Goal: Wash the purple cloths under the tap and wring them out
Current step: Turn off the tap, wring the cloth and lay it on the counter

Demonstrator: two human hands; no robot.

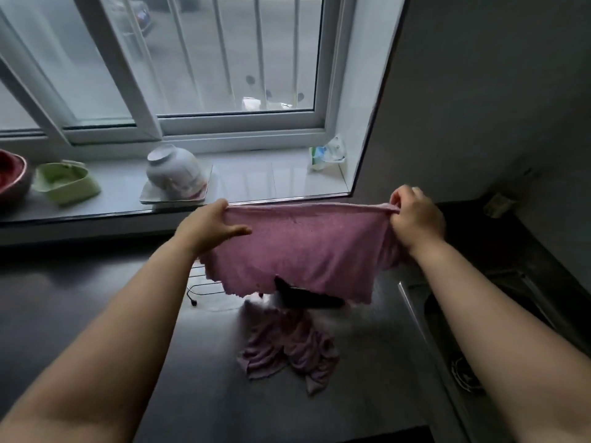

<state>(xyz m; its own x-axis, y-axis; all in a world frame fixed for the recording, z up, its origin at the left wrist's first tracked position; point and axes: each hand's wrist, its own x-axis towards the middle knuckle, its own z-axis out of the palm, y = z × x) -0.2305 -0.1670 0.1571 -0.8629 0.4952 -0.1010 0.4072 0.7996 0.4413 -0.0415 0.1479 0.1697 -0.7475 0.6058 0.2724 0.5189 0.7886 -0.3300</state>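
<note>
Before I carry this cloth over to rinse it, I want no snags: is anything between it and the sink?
Nothing visible blocks it. Both hands, left and right, hold the cloth above the counter; the sink lies to the right.

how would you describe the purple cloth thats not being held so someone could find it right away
Start at the window sill and come down to the dark counter left of the sink. Both the left hand and right hand stretch one purple cloth flat in the air. The other cloth lies directly below it on the counter, crumpled in a heap.
</note>
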